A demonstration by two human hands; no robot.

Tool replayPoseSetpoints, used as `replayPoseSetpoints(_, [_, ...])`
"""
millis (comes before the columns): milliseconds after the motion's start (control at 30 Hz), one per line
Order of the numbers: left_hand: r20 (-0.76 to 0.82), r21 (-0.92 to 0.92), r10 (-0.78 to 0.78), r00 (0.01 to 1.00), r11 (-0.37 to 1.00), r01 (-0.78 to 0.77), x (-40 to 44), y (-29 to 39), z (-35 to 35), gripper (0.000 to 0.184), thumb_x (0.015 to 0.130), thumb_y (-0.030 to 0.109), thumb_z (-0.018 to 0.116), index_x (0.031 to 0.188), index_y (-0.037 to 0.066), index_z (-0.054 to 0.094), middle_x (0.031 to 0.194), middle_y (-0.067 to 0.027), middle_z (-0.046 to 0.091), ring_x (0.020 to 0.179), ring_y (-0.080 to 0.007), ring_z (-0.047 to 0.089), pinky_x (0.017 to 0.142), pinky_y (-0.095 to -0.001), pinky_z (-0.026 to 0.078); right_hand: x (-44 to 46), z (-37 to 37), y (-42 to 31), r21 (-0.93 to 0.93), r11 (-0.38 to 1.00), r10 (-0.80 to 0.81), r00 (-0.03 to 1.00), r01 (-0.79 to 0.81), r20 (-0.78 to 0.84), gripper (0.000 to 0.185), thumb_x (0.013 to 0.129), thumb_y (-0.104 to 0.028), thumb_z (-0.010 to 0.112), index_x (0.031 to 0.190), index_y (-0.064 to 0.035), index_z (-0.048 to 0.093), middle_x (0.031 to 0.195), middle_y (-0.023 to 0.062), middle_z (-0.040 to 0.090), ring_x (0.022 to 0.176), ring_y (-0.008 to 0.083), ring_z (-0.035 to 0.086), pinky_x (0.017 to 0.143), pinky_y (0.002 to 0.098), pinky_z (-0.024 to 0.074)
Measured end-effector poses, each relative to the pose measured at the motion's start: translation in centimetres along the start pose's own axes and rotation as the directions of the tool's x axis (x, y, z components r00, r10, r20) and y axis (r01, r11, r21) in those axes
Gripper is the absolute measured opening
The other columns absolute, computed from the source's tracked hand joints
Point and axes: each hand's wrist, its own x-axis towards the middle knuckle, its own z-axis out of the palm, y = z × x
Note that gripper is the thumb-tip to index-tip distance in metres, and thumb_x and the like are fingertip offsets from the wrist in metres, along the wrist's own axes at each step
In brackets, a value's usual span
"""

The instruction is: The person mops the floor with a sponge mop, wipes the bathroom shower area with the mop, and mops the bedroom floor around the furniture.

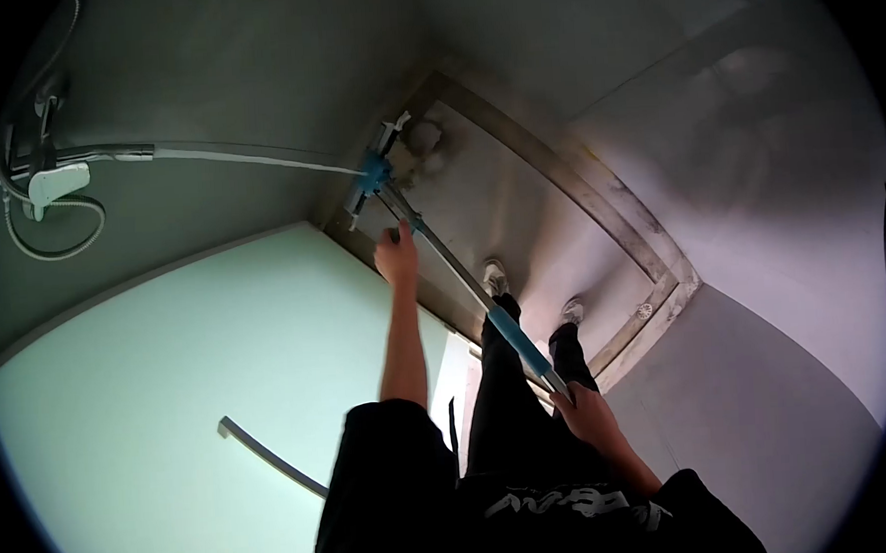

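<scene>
Mop [452, 266] slants forward-left, head foremost, left hand [397, 254] and right hand [587, 416] fingers clamping it.

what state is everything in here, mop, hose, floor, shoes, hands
mop: slanted, its head farthest from the body
hose: looped, hanging
floor: stained, darker around its edges
shoes: apart, on the floor
right hand: closed on the pole
left hand: raised near the mop head, grip unclear

Shower mixer [59, 182], hose [56, 257], door handle [272, 461].
</scene>
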Motion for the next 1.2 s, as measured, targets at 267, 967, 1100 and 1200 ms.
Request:
replayPoseSetpoints(267, [-0.110,0.113,-0.089,0.990,0.988,0.102,9.6,-1.2,1.1,0.048,0.076,0.045,0.043,0.070,0.001,0.062,0.069,-0.0210,0.059,0.067,-0.0379,0.057,0.060,-0.0462,0.043,-3.6,-2.8,2.3,-0.012,0.999,-0.044,0.998,0.045,0.054,0.032,0.078,-0.033,0.053,0.078,-0.0008,0.050,0.062,0.0225,0.053,0.062,0.0413,0.052,0.055,0.0466,0.0396])
replayPoseSetpoints(967, [-0.179,-0.198,-0.440,0.880,0.892,0.406,2.3,-4.6,2.0,0.047,0.079,0.035,0.038,0.070,-0.004,0.061,0.064,-0.0243,0.056,0.059,-0.0385,0.055,0.051,-0.0472,0.039,0.9,-1.8,0.8,0.093,0.991,-0.100,0.995,0.100,-0.014,0.025,0.082,-0.024,0.046,0.089,-0.0007,0.052,0.064,0.0214,0.054,0.062,0.0386,0.054,0.054,0.0414,0.0415])
replayPoseSetpoints(1100, [-0.215,-0.059,-0.317,0.924,0.948,0.312,8.9,-7.0,-0.4,0.048,0.079,0.036,0.037,0.071,-0.004,0.061,0.072,-0.0255,0.056,0.066,-0.0406,0.055,0.055,-0.0487,0.041,-3.9,-3.6,1.1,0.073,0.997,0.027,0.993,-0.035,0.113,0.025,0.081,-0.024,0.048,0.091,-0.0026,0.053,0.069,0.0230,0.054,0.068,0.0400,0.053,0.057,0.0421,0.0420])
replayPoseSetpoints(1200, [-0.082,0.210,-0.115,0.990,0.969,0.129,11.1,-8.6,1.7,0.048,0.079,0.037,0.036,0.074,-0.004,0.061,0.075,-0.0250,0.057,0.070,-0.0415,0.055,0.060,-0.0488,0.042,-8.1,-5.2,0.6,0.122,0.977,0.150,0.973,-0.172,0.175,0.027,0.080,-0.025,0.048,0.093,-0.0022,0.053,0.068,0.0225,0.055,0.067,0.0380,0.055,0.057,0.0405,0.0425])
